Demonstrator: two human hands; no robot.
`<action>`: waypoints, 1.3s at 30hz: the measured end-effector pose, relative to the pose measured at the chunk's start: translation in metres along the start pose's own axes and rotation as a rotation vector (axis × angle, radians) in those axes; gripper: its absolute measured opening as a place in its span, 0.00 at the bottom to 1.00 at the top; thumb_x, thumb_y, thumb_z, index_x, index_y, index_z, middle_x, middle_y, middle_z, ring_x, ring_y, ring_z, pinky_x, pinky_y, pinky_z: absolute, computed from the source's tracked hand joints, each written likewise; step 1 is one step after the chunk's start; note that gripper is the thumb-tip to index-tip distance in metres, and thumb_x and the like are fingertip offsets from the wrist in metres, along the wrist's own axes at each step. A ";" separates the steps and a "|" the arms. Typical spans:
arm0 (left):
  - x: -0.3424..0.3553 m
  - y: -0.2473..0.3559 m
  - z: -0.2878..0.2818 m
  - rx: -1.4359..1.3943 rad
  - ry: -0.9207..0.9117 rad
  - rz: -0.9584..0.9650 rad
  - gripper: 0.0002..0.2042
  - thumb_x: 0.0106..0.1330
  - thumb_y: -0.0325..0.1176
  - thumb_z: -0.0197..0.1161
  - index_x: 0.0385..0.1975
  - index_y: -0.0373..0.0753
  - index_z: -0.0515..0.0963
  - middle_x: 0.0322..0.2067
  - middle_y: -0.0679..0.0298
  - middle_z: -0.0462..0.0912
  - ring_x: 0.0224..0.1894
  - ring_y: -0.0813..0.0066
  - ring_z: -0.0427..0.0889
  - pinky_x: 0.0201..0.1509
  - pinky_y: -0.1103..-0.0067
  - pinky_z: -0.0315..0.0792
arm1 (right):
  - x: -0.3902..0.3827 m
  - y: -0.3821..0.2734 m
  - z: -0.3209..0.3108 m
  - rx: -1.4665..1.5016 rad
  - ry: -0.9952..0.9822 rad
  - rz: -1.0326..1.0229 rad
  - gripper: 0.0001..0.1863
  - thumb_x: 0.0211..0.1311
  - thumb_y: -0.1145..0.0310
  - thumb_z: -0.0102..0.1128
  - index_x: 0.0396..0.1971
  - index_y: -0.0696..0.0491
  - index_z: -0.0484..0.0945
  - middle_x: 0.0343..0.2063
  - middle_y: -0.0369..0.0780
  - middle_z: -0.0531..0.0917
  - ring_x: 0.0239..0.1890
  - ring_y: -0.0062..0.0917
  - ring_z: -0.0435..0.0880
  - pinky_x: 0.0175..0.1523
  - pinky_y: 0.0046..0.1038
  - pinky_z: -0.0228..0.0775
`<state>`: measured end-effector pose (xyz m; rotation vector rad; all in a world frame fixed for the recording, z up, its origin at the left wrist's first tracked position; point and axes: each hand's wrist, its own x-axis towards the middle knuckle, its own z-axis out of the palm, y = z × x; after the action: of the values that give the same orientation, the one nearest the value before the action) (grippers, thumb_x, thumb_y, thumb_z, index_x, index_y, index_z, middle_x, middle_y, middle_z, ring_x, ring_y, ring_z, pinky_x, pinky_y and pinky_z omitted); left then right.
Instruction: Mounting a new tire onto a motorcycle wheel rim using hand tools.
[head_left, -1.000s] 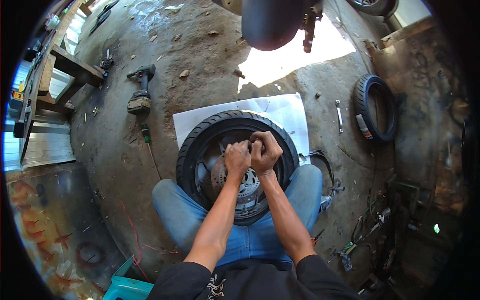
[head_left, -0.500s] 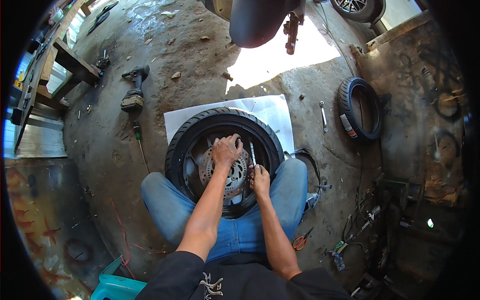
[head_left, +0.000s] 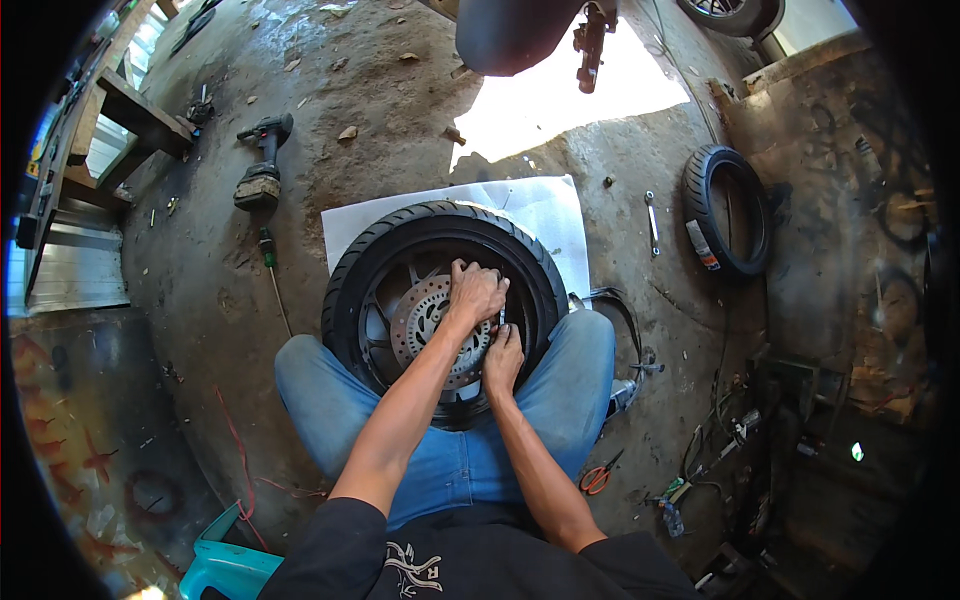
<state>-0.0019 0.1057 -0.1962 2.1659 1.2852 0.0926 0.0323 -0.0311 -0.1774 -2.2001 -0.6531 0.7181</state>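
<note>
Wheel (head_left: 445,300) (lying flat on white sheet (head_left: 545,215)): left hand (head_left: 475,292) fingers curled on the hub, right hand (head_left: 502,360) apparently gripping a thin tool (head_left: 501,318).

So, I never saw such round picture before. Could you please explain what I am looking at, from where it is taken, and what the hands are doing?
The picture comes from a wide fisheye camera worn on a person's head, looking down, so straight lines bend near the rim. No machine is here: the two arms from the lower edge are the person's own. The person sits on a concrete floor, in blue jeans, with a wheel lying flat between the knees, partly on a white sheet. The left hand rests on the wheel beside its metal brake disc. The right hand has its grip on a thin tool; what kind is too small to tell. Around lie a cordless drill, a screwdriver, a wrench, a spare tyre and orange-handled scissors.
</note>
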 end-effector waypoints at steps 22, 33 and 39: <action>0.004 -0.006 0.017 -0.153 0.212 -0.031 0.14 0.64 0.39 0.59 0.26 0.37 0.88 0.30 0.53 0.88 0.43 0.56 0.83 0.64 0.58 0.61 | -0.019 -0.032 0.052 -0.214 0.277 0.052 0.18 0.78 0.56 0.46 0.47 0.55 0.78 0.40 0.55 0.86 0.40 0.58 0.84 0.43 0.54 0.72; 0.008 -0.014 0.018 -0.174 0.049 -0.100 0.15 0.64 0.42 0.61 0.26 0.39 0.88 0.31 0.52 0.90 0.44 0.54 0.85 0.63 0.57 0.62 | 0.023 -0.014 -0.002 0.683 -0.431 0.577 0.18 0.82 0.49 0.46 0.32 0.44 0.73 0.15 0.25 0.64 0.10 0.12 0.57 0.13 0.19 0.44; -0.005 -0.001 0.016 -0.097 0.012 0.012 0.16 0.67 0.47 0.65 0.32 0.41 0.91 0.31 0.54 0.90 0.52 0.48 0.82 0.78 0.45 0.46 | 0.025 0.021 -0.020 0.427 -0.231 0.398 0.16 0.81 0.51 0.50 0.34 0.44 0.74 0.15 0.24 0.65 0.10 0.11 0.57 0.13 0.18 0.45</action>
<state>0.0005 0.0947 -0.2082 2.0941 1.2482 0.1697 0.0684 -0.0378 -0.1893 -1.8739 -0.1398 1.2076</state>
